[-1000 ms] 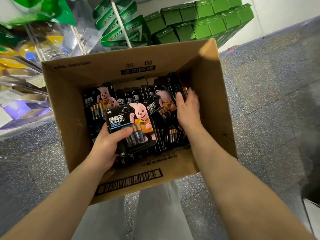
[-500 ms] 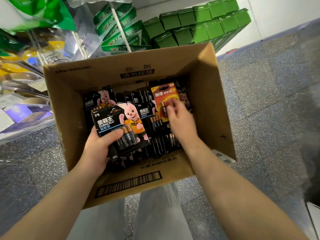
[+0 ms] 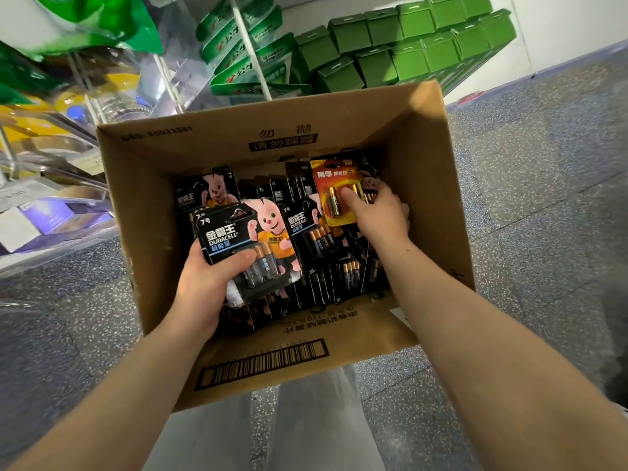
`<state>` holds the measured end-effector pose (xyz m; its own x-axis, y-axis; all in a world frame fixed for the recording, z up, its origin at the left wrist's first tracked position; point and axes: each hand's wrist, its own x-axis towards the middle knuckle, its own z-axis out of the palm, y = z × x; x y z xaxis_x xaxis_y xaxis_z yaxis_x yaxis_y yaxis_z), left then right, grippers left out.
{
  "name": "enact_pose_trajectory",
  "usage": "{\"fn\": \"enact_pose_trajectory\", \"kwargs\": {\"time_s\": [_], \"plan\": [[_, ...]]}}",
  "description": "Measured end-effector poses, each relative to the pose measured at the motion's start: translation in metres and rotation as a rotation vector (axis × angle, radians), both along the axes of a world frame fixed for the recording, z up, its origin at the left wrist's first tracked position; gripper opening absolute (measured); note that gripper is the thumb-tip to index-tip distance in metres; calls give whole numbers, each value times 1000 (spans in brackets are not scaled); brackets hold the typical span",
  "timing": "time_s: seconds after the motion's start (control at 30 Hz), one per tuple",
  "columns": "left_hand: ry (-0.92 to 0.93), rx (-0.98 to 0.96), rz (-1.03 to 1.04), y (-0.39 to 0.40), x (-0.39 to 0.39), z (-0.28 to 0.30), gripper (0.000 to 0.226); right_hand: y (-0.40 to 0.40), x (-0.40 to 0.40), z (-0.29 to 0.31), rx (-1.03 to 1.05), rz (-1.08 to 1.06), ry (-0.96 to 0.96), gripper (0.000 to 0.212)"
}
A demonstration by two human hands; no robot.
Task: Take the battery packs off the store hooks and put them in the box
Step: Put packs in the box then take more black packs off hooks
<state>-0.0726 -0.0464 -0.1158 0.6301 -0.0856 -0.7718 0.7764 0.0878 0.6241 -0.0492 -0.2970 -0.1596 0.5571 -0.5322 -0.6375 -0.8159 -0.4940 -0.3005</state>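
An open cardboard box (image 3: 163,212) sits on the floor below me, holding several black Duracell battery packs (image 3: 299,226) with a pink rabbit printed on them. My left hand (image 3: 207,283) grips a black Duracell pack (image 3: 238,236) over the left half of the box, thumb across its front. My right hand (image 3: 377,212) holds an orange battery pack (image 3: 334,185) at the back right of the box, thumb pressed on its front, standing above the black packs.
Store shelving (image 3: 51,164) with clear trays stands at the left. Green cartons (image 3: 407,45) are stacked behind the box, with green packets (image 3: 244,39) hanging beside them. Speckled grey floor (image 3: 543,198) lies to the right. My grey trouser legs (image 3: 272,430) show below the box.
My right hand went from resting among the black packs to holding up an orange pack at the back right. The left hand shifted slightly with its black pack.
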Motion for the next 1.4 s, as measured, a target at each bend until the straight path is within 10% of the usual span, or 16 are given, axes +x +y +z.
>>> {"fn": "enact_pose_trajectory", "kwargs": {"time_s": [0.2, 0.47, 0.7, 1.03, 1.2, 1.4], "plan": [[13, 27, 46, 0, 5, 2, 42, 8, 19, -6, -1, -9, 56, 73], [24, -17, -14, -5, 6, 4, 69, 9, -15, 52, 397, -411, -450, 24], [-13, 10, -68, -21, 13, 7, 52, 47, -37, 58, 707, -355, -306, 11], [51, -27, -117, -10, 5, 6, 120, 98, -30, 62, 792, -161, -185, 28], [88, -8, -137, 0, 10, -2, 76, 105, -38, 54, 907, -407, -143, 64], [87, 114, -127, -7, 14, 1, 96, 99, -38, 54, 970, -494, -163, 73]]}}
